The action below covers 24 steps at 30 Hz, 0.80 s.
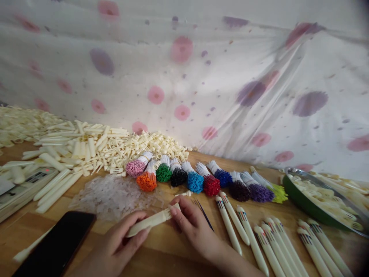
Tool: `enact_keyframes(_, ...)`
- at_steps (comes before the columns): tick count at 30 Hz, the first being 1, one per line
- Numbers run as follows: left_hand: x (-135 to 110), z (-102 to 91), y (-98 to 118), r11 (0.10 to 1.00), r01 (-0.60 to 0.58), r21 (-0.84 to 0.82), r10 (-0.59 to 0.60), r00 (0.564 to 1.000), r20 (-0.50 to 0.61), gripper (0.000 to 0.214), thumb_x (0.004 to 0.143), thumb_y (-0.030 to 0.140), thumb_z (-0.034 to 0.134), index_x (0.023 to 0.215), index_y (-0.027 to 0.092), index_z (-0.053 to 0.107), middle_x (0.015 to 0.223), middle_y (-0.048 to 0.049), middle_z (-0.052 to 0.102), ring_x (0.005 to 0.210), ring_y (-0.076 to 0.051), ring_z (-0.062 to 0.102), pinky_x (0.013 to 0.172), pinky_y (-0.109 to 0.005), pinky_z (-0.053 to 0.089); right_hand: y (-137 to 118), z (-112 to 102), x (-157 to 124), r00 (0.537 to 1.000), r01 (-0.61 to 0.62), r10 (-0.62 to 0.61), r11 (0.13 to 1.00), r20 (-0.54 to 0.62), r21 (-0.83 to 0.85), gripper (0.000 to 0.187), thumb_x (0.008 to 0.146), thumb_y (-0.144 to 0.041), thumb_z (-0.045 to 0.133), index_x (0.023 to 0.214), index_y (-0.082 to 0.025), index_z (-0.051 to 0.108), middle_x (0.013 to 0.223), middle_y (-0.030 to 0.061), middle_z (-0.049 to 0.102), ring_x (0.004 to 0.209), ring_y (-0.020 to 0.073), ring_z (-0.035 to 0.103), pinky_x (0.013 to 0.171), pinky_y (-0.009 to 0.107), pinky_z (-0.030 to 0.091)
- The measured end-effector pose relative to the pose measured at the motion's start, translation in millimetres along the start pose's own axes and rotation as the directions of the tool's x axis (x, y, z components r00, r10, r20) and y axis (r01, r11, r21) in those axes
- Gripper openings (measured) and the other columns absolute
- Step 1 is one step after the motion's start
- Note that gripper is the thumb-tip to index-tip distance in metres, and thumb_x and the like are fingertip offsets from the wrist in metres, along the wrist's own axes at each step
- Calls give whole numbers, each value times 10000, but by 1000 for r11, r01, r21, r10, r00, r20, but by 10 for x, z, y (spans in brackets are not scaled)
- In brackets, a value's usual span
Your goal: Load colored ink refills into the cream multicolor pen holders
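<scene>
My left hand (117,246) and my right hand (191,225) hold a cream pen barrel (151,222) between them, low over the wooden table (161,250). The left fingers pinch its near end. The right thumb and fingers close around its far end. A thin dark refill (205,215) lies on the table just right of my right hand. Behind the hands runs a row of refill bundles in pink, orange (147,181), green, black, blue (195,181), red, purple and yellow-green.
A black phone (57,246) lies at the front left. Several assembled pens (253,238) lie at the right. A green bowl (308,206) of cream parts stands far right. Heaps of cream barrels (72,148) and clear small parts (109,196) fill the left. A spotted cloth (201,77) hangs behind.
</scene>
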<state>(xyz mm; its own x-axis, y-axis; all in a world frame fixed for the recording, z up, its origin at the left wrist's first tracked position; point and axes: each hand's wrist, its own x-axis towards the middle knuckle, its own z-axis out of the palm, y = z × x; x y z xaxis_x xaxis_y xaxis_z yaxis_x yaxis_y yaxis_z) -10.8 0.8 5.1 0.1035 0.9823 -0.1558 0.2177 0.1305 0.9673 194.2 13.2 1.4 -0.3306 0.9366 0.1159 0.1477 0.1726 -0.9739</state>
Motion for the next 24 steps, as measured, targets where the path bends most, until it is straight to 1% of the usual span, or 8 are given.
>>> enact_keyframes(3, -34, -4, 39, 997, 36, 63, -34, 999, -31, 192, 559, 437, 757, 673, 289, 712, 733, -18, 694, 836, -261, 603, 739, -238, 461, -90, -42, -19, 998, 41, -38, 997, 46, -71, 265, 880, -467, 468, 874, -204, 507, 682, -34, 431, 617, 112, 391, 551, 223, 314)
enact_keyframes(6, -48, 7, 31, 991, 126, -41, -124, 991, 48, 259, 578, 514, 718, 592, 258, 682, 593, -14, 616, 659, -221, 565, 593, -237, 450, -121, -76, -32, 993, 3, -9, 999, 117, 48, 242, 878, -457, 479, 940, -224, 503, 686, -41, 421, 602, 107, 394, 549, 220, 332)
enact_keyframes(8, -54, 10, 31, 980, 189, -63, -179, 974, 139, 377, 637, 594, 640, 583, 223, 669, 467, 19, 494, 496, -151, 450, 495, -213, 374, -130, -101, -33, 980, -59, 26, 984, 196, 166, 257, 869, -476, 484, 956, -234, 495, 674, -48, 415, 557, 98, 380, 514, 213, 338)
enact_keyframes(12, -81, -2, 105, 934, 352, -56, -310, 881, 358, 522, 660, 695, 533, 565, 187, 609, 386, 89, 287, 402, -79, 179, 420, -198, 134, -209, -180, -22, 956, -54, 3, 985, 294, 164, 247, 857, -459, 511, 936, -226, 536, 770, -15, 456, 615, 105, 418, 555, 226, 389)
enact_keyframes(15, -102, -7, 168, 864, 493, -100, -392, 785, 480, 498, 616, 699, 570, 583, 202, 557, 398, 109, 242, 398, -72, 102, 414, -217, 51, -284, -248, -16, 945, 10, -28, 998, 326, 59, 227, 874, -423, 497, 933, -213, 561, 824, 7, 486, 668, 114, 442, 602, 237, 406)
enact_keyframes(18, -100, -6, 175, 839, 532, -115, -393, 738, 549, 512, 599, 718, 566, 622, 208, 535, 400, 122, 221, 388, -68, 76, 397, -218, 26, -311, -289, -15, 940, 67, -52, 997, 336, -31, 241, 884, -410, 488, 958, -189, 548, 822, 15, 501, 692, 115, 454, 618, 229, 403)
enact_keyframes(21, -85, -3, 133, 868, 492, -72, -378, 747, 546, 514, 661, 717, 515, 665, 203, 526, 432, 120, 248, 404, -67, 96, 405, -210, 50, -306, -289, -16, 945, 48, -13, 994, 327, -99, 281, 904, -446, 436, 952, -178, 507, 717, -11, 493, 629, 102, 455, 579, 208, 383)
enact_keyframes(24, -73, 7, 66, 912, 411, 6, -355, 781, 514, 542, 704, 732, 436, 685, 199, 532, 466, 109, 257, 438, -76, 130, 427, -214, 79, -307, -265, -11, 955, 19, 48, 975, 292, -220, 376, 903, -517, 382, 794, -174, 493, 555, -41, 462, 507, 88, 424, 506, 198, 338)
